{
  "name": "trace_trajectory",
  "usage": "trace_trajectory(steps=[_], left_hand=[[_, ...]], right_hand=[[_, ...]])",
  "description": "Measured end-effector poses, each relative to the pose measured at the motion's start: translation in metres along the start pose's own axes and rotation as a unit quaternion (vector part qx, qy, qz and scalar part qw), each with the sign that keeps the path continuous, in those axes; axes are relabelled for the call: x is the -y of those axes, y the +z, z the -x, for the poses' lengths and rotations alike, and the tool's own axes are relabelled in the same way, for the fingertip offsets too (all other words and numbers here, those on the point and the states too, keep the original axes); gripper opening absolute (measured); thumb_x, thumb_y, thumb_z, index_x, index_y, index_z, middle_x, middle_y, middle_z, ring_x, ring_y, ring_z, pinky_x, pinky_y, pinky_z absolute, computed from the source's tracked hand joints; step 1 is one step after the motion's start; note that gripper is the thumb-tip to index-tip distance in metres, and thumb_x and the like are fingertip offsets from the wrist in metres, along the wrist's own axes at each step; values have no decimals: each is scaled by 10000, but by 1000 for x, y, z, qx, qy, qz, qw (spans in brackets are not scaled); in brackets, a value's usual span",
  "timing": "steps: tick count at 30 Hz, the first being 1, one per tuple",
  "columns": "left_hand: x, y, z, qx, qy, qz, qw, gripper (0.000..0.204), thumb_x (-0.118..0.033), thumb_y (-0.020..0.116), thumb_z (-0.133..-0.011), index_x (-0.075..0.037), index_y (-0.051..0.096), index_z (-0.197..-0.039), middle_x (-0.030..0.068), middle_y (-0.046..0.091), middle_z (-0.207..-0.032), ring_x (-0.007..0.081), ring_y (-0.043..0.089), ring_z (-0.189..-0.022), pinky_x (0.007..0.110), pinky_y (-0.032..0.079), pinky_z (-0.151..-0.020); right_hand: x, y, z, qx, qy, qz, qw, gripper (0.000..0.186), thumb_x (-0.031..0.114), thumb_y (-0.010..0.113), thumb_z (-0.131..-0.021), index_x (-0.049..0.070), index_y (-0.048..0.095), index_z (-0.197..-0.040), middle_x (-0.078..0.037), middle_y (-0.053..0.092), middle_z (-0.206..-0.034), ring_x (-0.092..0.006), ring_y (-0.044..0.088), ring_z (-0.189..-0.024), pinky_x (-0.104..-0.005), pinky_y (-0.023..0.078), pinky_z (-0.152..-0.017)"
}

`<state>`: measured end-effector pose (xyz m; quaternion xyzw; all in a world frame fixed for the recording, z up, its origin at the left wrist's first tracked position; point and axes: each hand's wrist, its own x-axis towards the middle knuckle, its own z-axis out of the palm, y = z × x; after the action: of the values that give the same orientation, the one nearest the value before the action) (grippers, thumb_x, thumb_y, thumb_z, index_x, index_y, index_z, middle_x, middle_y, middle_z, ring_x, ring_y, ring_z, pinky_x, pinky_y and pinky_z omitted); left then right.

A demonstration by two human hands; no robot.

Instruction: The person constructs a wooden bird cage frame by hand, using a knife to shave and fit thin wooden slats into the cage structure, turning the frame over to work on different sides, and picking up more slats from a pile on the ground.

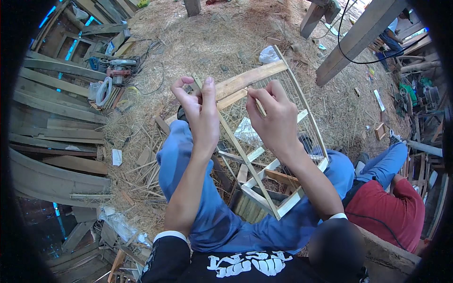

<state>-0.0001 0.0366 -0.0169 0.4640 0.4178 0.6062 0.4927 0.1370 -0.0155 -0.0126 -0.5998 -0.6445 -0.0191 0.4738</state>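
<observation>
The wooden slat frame (264, 141) leaned on the person's knees. The left hand (200, 111) pinched its top corner with closed fingers. The right hand (273, 115) gripped a thin stick (258, 106). I thought holding the frame steady mattered most.

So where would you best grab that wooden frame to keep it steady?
Probably by the long side rail of the wooden frame, about midway, coming from the left. That rail is bare and thin enough to wrap the fingers around, whereas the thin slats look fragile. The left hand already pinches its top corner.
</observation>
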Motion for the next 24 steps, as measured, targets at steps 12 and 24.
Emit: trace_trajectory(steps=[12,24], left_hand=[[-3,1,0,10,6,-25,1000,331,-240,559,-1055,-129,302,-1231,-18,442,-770,43,375,-663,238,259,-550],[-3,2,3,0,12,-15,1000,316,-223,577,-1039,-153,341,-1237,-15,498,-810,43,389,-679,240,283,-585]], right_hand=[[1,1,-1,2,13,-2,1000,120,29,761,-822,36,711,-930,-74,559,-777,-183,575,-568,-338,459,-509],[0,1,0,25,-4,11,1000,121,31,757,-836,30,690,-936,-91,601,-800,-240,651,-644,-364,519,-573]])
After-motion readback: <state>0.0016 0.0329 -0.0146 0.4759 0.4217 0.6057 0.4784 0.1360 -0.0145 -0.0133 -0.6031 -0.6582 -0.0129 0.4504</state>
